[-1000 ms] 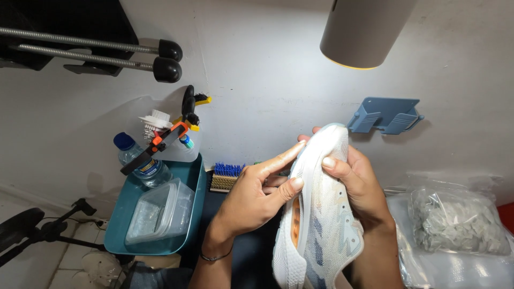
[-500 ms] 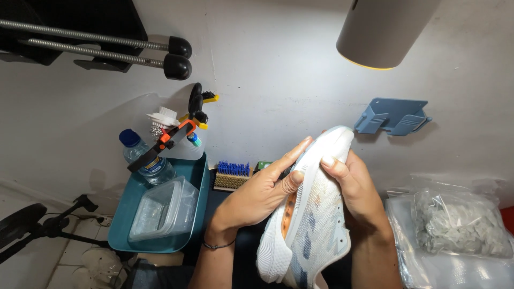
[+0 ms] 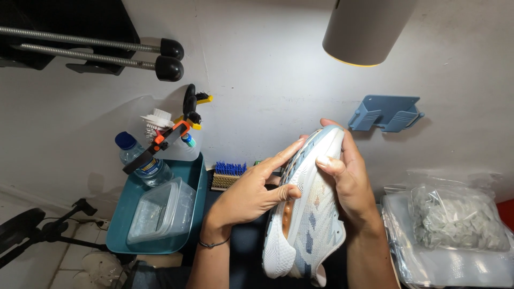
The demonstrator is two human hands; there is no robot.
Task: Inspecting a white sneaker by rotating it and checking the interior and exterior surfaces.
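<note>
A white and pale-blue mesh sports shoe (image 3: pixel 310 214) is held upright in front of me, toe pointing down and heel up. My left hand (image 3: pixel 251 194) presses against its left side, thumb at the opening and fingers stretched toward the heel. My right hand (image 3: pixel 350 179) wraps the heel and right side, with the thumb lying across the upper. An orange lining shows inside the opening.
A teal tray (image 3: pixel 120 225) at the left holds a clear plastic box (image 3: pixel 160 210), a water bottle (image 3: pixel 140 159) and brushes in a cup (image 3: pixel 179 131). A blue-bristled brush (image 3: pixel 227 175) lies behind it. Clear bags (image 3: pixel 455 227) are at the right, a lamp (image 3: pixel 369 29) hangs above, and a blue wall holder (image 3: pixel 386 112) sits behind.
Both hands have turned the shoe a little, so more of its side and upper faces me. My view has shifted slightly; the hands keep their grip.
</note>
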